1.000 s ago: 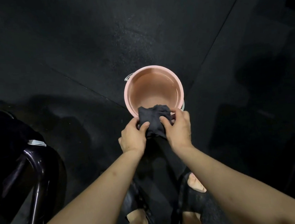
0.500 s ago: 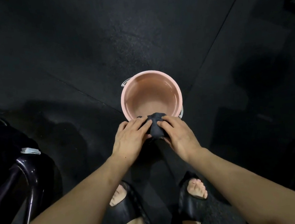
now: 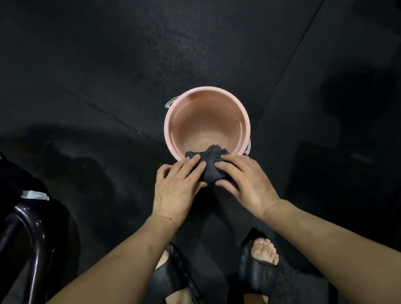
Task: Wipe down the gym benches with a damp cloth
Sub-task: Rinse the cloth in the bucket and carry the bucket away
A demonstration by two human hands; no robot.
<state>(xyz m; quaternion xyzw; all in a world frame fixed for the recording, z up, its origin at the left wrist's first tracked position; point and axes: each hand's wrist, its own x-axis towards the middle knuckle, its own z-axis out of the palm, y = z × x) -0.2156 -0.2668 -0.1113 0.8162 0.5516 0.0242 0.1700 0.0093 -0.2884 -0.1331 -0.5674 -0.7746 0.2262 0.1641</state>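
Observation:
A bunched dark cloth (image 3: 210, 164) is held between both my hands just over the near rim of a pink bucket (image 3: 169, 120) that stands on the floor. My left hand (image 3: 176, 189) holds the cloth's left side with fingers laid across it. My right hand (image 3: 245, 181) grips the right side, thumb underneath. The bucket holds shallow water and has a metal handle hanging at its sides. Part of a dark bench (image 3: 1, 189) shows at the left edge.
The floor is black rubber matting (image 3: 134, 59) with seams running across it. A curved glossy dark metal frame (image 3: 34, 250) with a strip of pale tape stands at lower left. My feet in black sandals (image 3: 260, 267) are below the hands.
My hands turned from gripping the cloth with raised knuckles to lying flatter over it, and the cloth is bunched smaller and lower between them. The view shifted slightly.

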